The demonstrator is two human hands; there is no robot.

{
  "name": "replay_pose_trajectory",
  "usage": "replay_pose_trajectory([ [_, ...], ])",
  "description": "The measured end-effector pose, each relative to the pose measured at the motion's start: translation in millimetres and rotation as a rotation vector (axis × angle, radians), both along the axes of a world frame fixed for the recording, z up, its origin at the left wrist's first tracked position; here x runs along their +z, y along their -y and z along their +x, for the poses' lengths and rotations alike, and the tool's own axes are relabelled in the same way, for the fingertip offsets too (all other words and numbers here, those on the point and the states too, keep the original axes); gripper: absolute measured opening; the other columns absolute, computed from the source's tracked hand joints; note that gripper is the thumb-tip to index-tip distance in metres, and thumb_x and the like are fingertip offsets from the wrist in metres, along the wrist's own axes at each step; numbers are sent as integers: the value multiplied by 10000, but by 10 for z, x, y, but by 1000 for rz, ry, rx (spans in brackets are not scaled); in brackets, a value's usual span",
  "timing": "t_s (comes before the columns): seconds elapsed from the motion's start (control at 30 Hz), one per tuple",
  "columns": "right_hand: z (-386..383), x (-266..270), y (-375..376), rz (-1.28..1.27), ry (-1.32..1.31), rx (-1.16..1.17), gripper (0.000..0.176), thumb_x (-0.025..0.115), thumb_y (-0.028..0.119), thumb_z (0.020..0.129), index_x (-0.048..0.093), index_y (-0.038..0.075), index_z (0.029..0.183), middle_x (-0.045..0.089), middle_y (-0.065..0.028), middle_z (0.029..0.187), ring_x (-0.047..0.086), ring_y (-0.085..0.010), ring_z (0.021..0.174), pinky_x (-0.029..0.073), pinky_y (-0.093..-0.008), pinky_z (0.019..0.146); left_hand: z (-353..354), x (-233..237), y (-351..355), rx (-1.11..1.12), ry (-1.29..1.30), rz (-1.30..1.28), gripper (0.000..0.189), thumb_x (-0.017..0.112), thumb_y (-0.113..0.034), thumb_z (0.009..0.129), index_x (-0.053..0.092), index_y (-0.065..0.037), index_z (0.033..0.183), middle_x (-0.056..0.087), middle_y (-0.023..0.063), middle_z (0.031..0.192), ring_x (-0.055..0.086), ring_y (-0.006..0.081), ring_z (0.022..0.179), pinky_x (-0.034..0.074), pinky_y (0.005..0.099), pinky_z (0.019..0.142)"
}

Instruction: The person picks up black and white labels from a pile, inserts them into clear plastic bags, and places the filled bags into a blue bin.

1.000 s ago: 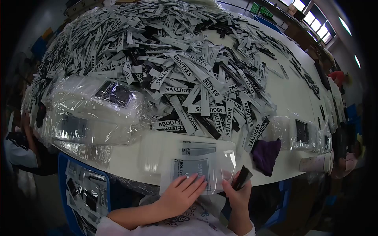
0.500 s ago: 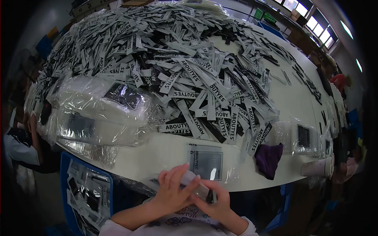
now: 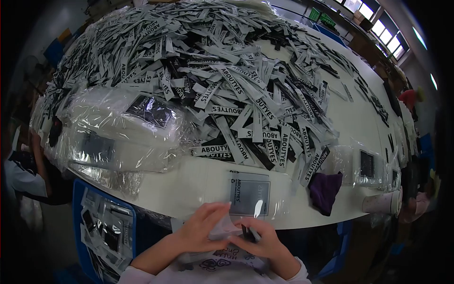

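Close to my body, over the table's near edge, my left hand (image 3: 203,230) has its fingers curled round one side of a clear plastic bag (image 3: 223,229). My right hand (image 3: 261,244) is at the bag's other side, its thumb and fingers closed on a small dark strip packet (image 3: 248,233). How far the packet reaches into the bag is hidden by my fingers. Just beyond my hands, a flat clear bag with a grey printed panel (image 3: 249,193) marked ABOUTYES lies on the white table (image 3: 187,184).
A large heap of ABOUTYES strip packets (image 3: 231,83) covers the far table. Stacked clear bags (image 3: 120,128) lie left, more bags (image 3: 347,163) right, near a purple cloth (image 3: 324,191) and a cup (image 3: 380,202). A blue bin (image 3: 78,227) holds filled bags. Another person's sleeve (image 3: 28,177) shows left.
My left hand has lowered slightly, its fingers moving from on top of the bag to its side. The bag has dropped closer to my body. The view has shifted a little.
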State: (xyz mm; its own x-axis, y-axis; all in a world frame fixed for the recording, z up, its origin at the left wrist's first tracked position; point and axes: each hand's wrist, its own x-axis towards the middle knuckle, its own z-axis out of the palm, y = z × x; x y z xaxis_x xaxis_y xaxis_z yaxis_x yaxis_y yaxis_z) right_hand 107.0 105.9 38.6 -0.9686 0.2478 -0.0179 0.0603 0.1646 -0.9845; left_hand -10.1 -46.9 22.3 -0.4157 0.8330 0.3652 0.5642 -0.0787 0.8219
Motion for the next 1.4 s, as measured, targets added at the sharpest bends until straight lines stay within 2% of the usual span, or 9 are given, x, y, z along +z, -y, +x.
replay_pose_trajectory([
  [0.17, 5, -181, -96, 63, 304, -55, 235, 722, 172, 712, 526, 46, 738, 514, -67, 662, 502, -168, 558, 394, -256, 504, -5, 24, -16, -6, -215, -128, 738, 710, -202, 628, 387, 19, 1253, 441, 159, 1186, 466, 298, 1004, 372, 365, 815],
  [0.33, -126, 64, -119, -747, -895, -523, 277, 371, 360, 933, 407, 88, 901, 500, -79, 723, 505, -179, 582, 470, -325, 571, 4, -22, -8, 143, -357, -274, 809, 709, -315, 619, 362, 12, 1272, 400, 139, 1244, 445, 286, 1044, 321, 395, 821],
  [0.43, -173, 149, 59, -329, -416, -198, 289, 322, 247, 953, 488, 20, 1021, 597, -134, 1007, 587, -273, 917, 337, -471, 957, 128, -81, -138, 172, -307, -55, 920, 734, -389, 562, 334, 21, 1283, 388, 152, 1256, 436, 290, 1057, 311, 395, 813],
  [0.53, -143, 245, -27, -222, -115, 74, 367, 383, 109, 893, 403, -62, 1217, 506, -152, 1211, 471, -302, 1117, 161, -424, 1051, 116, -117, -156, 262, -376, -139, 1012, 746, -426, 514, 302, 34, 1297, 380, 174, 1265, 433, 292, 1066, 311, 393, 810],
  [0.77, -30, 129, 30, 397, -406, -297, 451, 656, 134, 736, 479, -36, 1114, 586, -91, 1017, 500, -258, 937, 324, -397, 932, 94, -4, -110, 158, -258, -22, 1030, 744, -412, 500, 291, 33, 1311, 399, 166, 1243, 428, 286, 1070, 310, 382, 809],
  [0.93, -44, -33, -34, 472, -311, 205, 207, 710, 153, 669, 640, 91, 854, 599, -43, 876, 512, -219, 872, 372, -362, 803, 58, 72, -65, 98, -347, -106, 1014, 747, -423, 524, 293, 31, 1309, 396, 153, 1239, 407, 296, 1095, 313, 379, 827],
  [1.03, -15, 63, -118, 561, -295, 104, 229, 707, 169, 676, 646, 118, 891, 596, -25, 899, 525, -198, 880, 375, -361, 815, -31, 164, -43, -18, -181, -54, 929, 740, -381, 605, 299, 23, 1315, 438, 144, 1195, 465, 286, 1042, 379, 367, 804],
  [1.1, -35, 215, -62, 685, -253, 27, 229, 724, 161, 651, 645, 91, 854, 596, -28, 898, 532, -202, 871, 382, -369, 815, -140, 173, 29, 1, 368, -248, 814, 724, -318, 669, 331, -38, 1325, 554, 128, 1023, 560, 242, 885, 448, 339, 732],
  [1.4, -84, 82, -200, 634, -229, 229, 231, 731, 144, 644, 634, 58, 835, 621, -47, 870, 554, -213, 924, 400, -368, 857, -187, 227, 7, -43, -83, -394, 614, 720, -268, 697, 476, -118, 1239, 627, 85, 764, 585, 201, 544, 488, 280, 551],
])
